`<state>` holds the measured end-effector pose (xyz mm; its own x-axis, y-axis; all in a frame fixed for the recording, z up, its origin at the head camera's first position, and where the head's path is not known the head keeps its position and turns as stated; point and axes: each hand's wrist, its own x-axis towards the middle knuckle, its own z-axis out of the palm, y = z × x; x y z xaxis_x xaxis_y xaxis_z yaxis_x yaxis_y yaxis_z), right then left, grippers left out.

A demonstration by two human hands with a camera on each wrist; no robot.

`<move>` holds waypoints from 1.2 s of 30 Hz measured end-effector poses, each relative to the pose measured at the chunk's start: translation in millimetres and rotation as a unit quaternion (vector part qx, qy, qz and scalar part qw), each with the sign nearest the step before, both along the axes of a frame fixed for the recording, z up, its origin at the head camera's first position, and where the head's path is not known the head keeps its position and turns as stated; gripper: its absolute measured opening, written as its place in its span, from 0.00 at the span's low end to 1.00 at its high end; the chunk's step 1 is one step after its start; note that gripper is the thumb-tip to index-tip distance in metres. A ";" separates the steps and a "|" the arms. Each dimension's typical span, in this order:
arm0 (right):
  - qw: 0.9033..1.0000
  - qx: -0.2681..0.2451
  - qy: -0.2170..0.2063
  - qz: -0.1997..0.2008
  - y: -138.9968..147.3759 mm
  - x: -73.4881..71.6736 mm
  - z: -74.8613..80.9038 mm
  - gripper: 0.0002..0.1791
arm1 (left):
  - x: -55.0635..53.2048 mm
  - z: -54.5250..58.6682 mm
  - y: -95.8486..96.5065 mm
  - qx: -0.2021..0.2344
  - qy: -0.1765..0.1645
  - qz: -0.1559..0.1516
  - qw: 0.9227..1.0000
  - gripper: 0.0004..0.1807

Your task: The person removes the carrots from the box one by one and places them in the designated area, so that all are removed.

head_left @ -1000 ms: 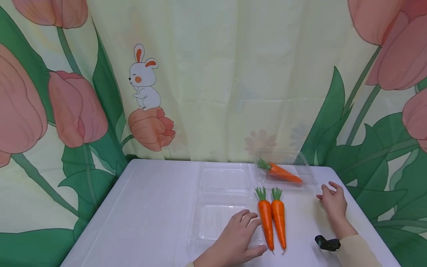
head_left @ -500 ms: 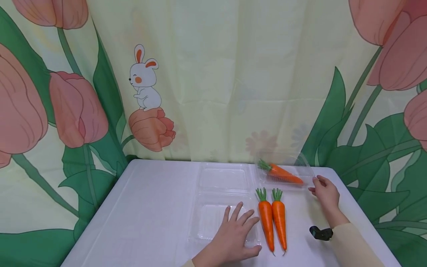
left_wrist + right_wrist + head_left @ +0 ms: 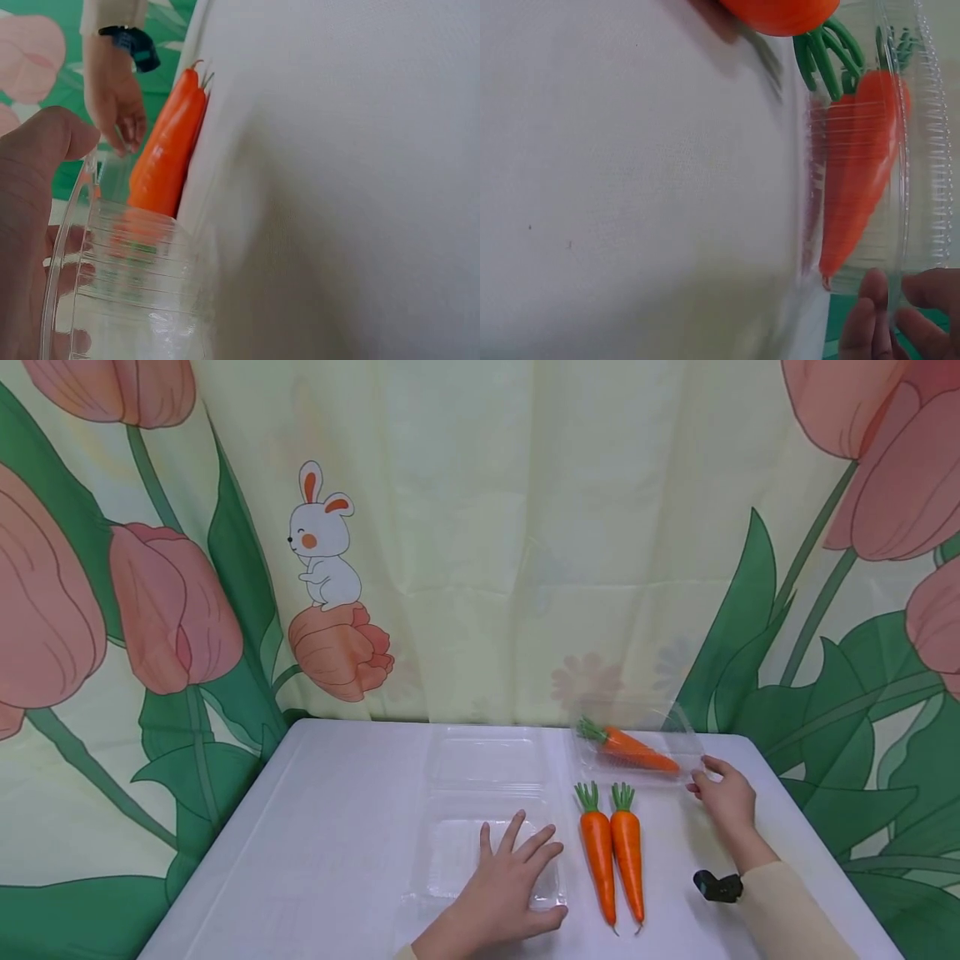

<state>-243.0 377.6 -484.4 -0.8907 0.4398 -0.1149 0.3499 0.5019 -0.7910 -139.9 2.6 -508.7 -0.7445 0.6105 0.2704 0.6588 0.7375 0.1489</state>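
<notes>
My left hand (image 3: 498, 885) spreads its straight fingers over the front half of an open clear plastic clamshell container (image 3: 486, 767), thumb out at its near right corner. In the left wrist view the thumb (image 3: 64, 135) lies at the rim, and the other fingers show through the ribbed wall. My right hand (image 3: 726, 802) pinches the right corner of a second clear plastic container (image 3: 688, 745) at the back right. Inside that container a carrot (image 3: 637, 750) lies slanted, green tops to the left. Between the hands, two carrots (image 3: 597, 860) lie side by side, tops pointing away.
A white table (image 3: 322, 835) extends left of the clamshell. Behind stands a curtain (image 3: 480, 568) printed with tulips and a rabbit, close to the rear container. A black wrist device (image 3: 717, 887) sits at the right wrist.
My left hand spread its fingers and slid left, the front clamshell shifting left with it. My right hand moved left to the rear container's corner and took hold. The two loose carrots stayed put.
</notes>
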 end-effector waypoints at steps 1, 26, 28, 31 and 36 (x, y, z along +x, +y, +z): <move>1.000 0.008 0.000 0.003 -1.8 0.0 1.2 0.32 | 0.2 -0.1 -2.1 0.002 0.000 0.001 1.000 0.37; 0.998 0.027 0.012 0.051 -47.9 -7.3 9.2 0.30 | 0.1 3.0 -58.6 0.056 -0.035 -0.004 0.998 0.37; 0.998 0.028 0.010 0.058 -51.1 -8.0 11.0 0.30 | 0.0 2.7 -63.4 0.057 -0.035 -0.004 0.998 0.37; 0.997 0.043 0.004 0.067 -55.9 -9.7 13.6 0.30 | -0.7 1.9 -70.2 0.053 -0.040 -0.001 0.998 0.37; 0.994 0.075 -0.009 0.077 -66.4 -14.6 18.0 0.29 | -2.2 0.6 -82.0 0.048 -0.057 0.004 0.997 0.37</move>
